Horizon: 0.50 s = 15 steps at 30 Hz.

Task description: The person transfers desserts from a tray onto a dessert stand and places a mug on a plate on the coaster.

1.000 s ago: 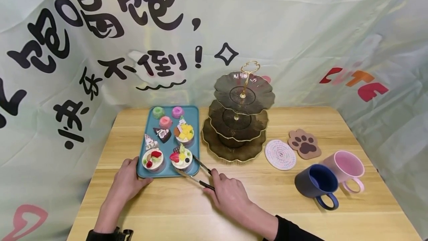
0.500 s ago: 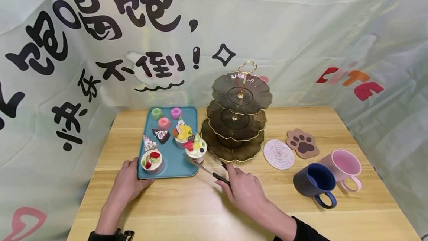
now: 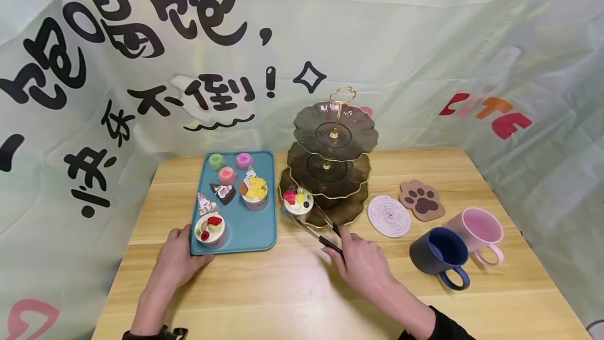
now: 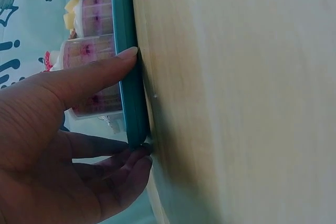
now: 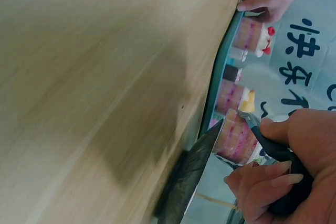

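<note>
My left hand [image 3: 175, 260] holds the near left corner of a blue tray [image 3: 245, 231], thumb along its front edge in the left wrist view. My right hand [image 3: 367, 265] grips black-handled tongs [image 3: 331, 244]. Between the tongs' metal tips is a clear dessert cup [image 5: 236, 137] topped with cream, strawberry and other fruit. In the head view this cup is at the left front of the lowest tier of a dark, gold-rimmed three-tier stand [image 3: 336, 146]. Whether its base touches the plate is hard to tell.
On the tray are a strawberry-topped cup [image 3: 211, 229], a yellow-fruit cup [image 3: 255, 193], a chocolate cake slice [image 3: 224, 193], a pale slice [image 3: 206, 204] and small round sweets [image 3: 227, 175]. To the right lie a round coaster [image 3: 389, 216], a paw coaster [image 3: 422, 201], a blue mug [image 3: 439, 251] and a pink mug [image 3: 477, 230].
My right hand has carried the fruit-topped cup in the tongs off the tray's front right, rightward and slightly back to the stand's lowest tier. My left hand has stayed at the tray corner.
</note>
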Each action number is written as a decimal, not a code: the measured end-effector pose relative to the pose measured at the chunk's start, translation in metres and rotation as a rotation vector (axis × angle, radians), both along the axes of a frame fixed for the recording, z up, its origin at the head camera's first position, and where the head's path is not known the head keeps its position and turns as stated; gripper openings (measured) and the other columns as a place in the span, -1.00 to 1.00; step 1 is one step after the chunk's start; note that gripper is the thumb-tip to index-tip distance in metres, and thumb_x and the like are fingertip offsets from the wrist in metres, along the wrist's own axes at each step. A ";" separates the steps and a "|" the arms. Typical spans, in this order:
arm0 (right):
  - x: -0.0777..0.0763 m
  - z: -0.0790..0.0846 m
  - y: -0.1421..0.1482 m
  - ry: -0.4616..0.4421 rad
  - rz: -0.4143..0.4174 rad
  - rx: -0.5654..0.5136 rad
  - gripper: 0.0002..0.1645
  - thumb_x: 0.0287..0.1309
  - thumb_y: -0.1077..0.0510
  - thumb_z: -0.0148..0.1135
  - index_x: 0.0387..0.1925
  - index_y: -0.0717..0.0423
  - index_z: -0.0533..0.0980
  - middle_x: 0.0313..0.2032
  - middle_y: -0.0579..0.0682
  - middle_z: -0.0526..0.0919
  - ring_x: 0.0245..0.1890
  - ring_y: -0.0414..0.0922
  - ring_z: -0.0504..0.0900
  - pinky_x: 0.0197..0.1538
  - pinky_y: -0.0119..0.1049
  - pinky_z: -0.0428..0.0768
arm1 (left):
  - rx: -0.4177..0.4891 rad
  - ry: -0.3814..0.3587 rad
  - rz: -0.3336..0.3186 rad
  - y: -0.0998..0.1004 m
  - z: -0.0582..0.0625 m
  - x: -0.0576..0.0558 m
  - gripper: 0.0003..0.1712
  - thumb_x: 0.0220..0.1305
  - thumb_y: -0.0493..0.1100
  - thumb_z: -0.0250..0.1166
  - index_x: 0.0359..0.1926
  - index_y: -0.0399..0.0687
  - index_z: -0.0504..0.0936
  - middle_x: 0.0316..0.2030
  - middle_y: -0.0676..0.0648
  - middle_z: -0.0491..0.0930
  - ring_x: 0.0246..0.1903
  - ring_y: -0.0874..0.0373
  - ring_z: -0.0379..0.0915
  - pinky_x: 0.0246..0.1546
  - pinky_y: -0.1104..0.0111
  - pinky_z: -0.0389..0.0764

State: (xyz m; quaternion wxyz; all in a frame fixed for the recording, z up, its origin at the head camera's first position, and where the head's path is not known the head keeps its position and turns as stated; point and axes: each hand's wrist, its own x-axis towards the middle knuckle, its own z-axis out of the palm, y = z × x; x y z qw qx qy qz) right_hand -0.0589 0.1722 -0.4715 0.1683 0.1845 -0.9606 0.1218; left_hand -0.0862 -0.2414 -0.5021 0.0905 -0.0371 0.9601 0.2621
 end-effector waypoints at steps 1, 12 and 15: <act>-0.002 0.000 0.001 -0.005 -0.002 -0.007 -0.41 0.23 -0.11 0.54 -0.09 0.26 0.48 -0.62 0.08 0.54 -0.72 0.12 0.55 -0.72 -0.04 0.47 | -0.003 -0.001 -0.001 0.000 0.000 0.000 0.18 0.12 0.01 0.68 0.48 -0.57 0.21 0.21 -0.59 0.38 0.14 -0.44 0.45 0.17 -0.31 0.54; -0.023 0.000 0.005 -0.043 -0.013 -0.066 -0.48 0.26 -0.09 0.53 -0.29 0.20 0.42 -0.71 -0.05 0.39 -0.78 -0.01 0.43 -0.76 -0.14 0.36 | -0.007 0.007 -0.003 0.000 0.000 0.001 0.17 0.13 0.02 0.67 0.49 -0.55 0.22 0.20 -0.58 0.39 0.12 -0.44 0.46 0.17 -0.30 0.54; -0.028 0.001 0.004 -0.058 -0.014 -0.073 -0.48 0.26 -0.08 0.53 -0.29 0.21 0.42 -0.71 -0.05 0.37 -0.78 -0.03 0.41 -0.75 -0.15 0.36 | -0.009 0.009 -0.004 0.000 0.000 0.001 0.18 0.13 0.02 0.67 0.49 -0.55 0.22 0.20 -0.58 0.38 0.13 -0.44 0.46 0.17 -0.31 0.53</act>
